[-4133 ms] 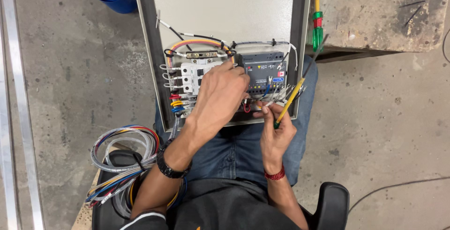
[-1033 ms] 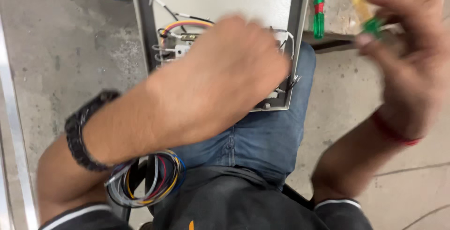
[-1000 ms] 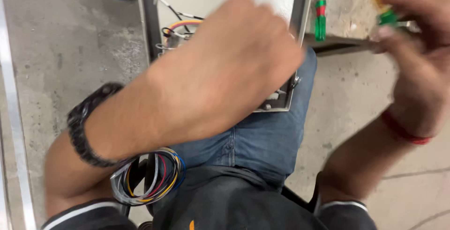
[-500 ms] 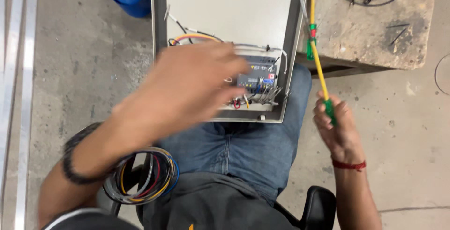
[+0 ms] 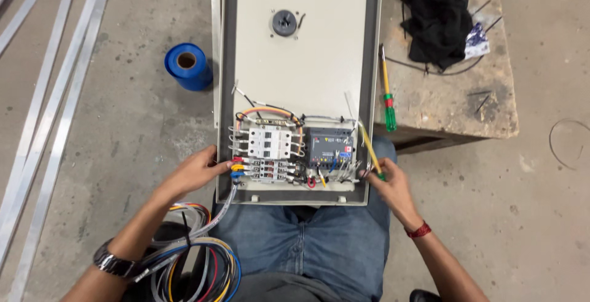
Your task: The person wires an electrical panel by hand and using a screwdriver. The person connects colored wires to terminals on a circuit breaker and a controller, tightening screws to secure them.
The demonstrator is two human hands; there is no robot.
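Observation:
A beige electrical panel box (image 5: 307, 56) rests on my lap, its lower part filled with white breakers (image 5: 269, 143), a dark module (image 5: 330, 146) and coloured wires. My left hand (image 5: 195, 171) grips the box's lower left edge, fingertips at the coloured wire ends (image 5: 236, 168). At the box's lower right corner, my right hand (image 5: 388, 185) holds a yellow screwdriver (image 5: 369, 148), whose shaft slants up along the box's right wall.
A coil of coloured cables (image 5: 196, 265) lies by my left knee. A blue tape roll (image 5: 187, 66) stands left of the box. A second yellow-green screwdriver (image 5: 387, 96) and black cloth (image 5: 439, 13) lie on a wooden block (image 5: 455, 93). Metal strips (image 5: 43, 105) line the floor at left.
My left hand dropped from over the components to the box's left edge. My right hand brought the screwdriver down from beside the box to its lower right corner.

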